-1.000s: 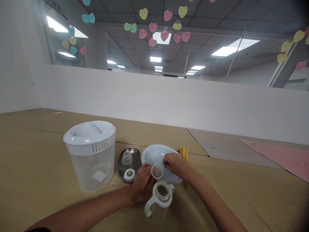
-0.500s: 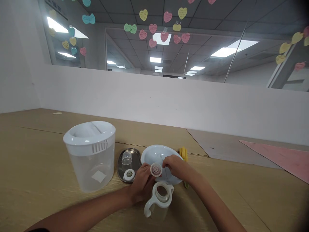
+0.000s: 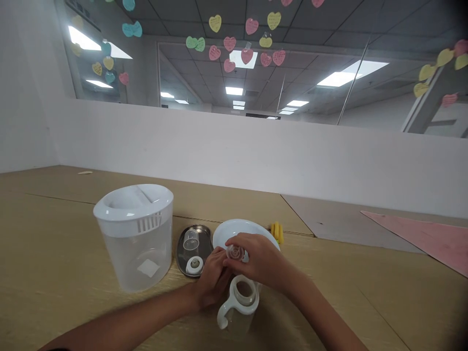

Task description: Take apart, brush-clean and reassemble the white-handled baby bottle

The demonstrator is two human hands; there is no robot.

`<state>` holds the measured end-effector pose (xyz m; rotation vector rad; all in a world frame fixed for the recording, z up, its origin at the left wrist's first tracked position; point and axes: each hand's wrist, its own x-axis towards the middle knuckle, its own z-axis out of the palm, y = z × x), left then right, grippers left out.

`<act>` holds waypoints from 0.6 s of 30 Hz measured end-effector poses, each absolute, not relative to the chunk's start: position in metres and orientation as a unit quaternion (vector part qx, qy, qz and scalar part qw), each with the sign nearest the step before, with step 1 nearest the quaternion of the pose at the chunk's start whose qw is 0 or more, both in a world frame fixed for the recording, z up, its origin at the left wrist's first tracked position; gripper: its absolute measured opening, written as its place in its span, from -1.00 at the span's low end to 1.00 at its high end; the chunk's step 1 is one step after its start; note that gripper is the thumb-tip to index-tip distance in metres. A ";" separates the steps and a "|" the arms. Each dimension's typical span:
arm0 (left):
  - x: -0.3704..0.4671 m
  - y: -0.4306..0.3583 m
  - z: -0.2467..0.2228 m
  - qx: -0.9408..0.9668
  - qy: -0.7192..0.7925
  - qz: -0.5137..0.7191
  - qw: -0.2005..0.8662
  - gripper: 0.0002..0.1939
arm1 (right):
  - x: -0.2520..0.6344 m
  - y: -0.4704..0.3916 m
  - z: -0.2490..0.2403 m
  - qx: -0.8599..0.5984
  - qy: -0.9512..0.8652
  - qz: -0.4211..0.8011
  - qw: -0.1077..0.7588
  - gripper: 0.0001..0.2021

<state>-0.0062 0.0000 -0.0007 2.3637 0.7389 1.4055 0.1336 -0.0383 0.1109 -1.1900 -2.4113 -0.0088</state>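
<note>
We see the right hand (image 3: 262,257) pinching a clear plastic fitting (image 3: 235,252) near the white basin (image 3: 228,230); the left hand (image 3: 212,272) is just beside it, grip hidden, so we cannot tell. We judge it light, stiff, slightly slippery, best held around its rim.

The writing on the heart-shaped notes (image 3: 274,20) is unreadable.
</note>
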 end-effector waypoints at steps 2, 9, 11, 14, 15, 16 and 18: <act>-0.007 -0.003 0.002 0.810 0.281 0.482 0.182 -0.60 | 0.136 -0.036 0.111 -0.423 -0.866 -0.017 0.267 -0.82; -0.009 -0.011 0.011 0.773 0.295 0.479 0.295 -0.68 | 0.147 -0.056 0.146 -0.374 -0.799 -0.070 0.465 -0.82; -0.009 -0.011 0.011 0.778 0.282 0.483 0.288 -0.69 | 0.149 -0.066 0.156 -0.393 -0.779 -0.041 0.487 -0.83; -0.010 -0.011 0.011 0.786 0.270 0.482 0.278 -0.70 | 0.151 -0.075 0.165 -0.416 -0.779 0.011 0.470 -0.83; -0.010 -0.011 0.011 0.788 0.270 0.480 0.276 -0.70 | 0.152 -0.077 0.166 -0.419 -0.785 0.024 0.456 -0.83; -0.010 -0.011 0.011 0.790 0.273 0.476 0.274 -0.70 | 0.153 -0.078 0.167 -0.422 -0.791 0.034 0.442 -0.82; -0.010 -0.012 0.013 0.793 0.280 0.471 0.267 -0.69 | 0.155 -0.077 0.166 -0.432 -0.800 0.045 0.414 -0.81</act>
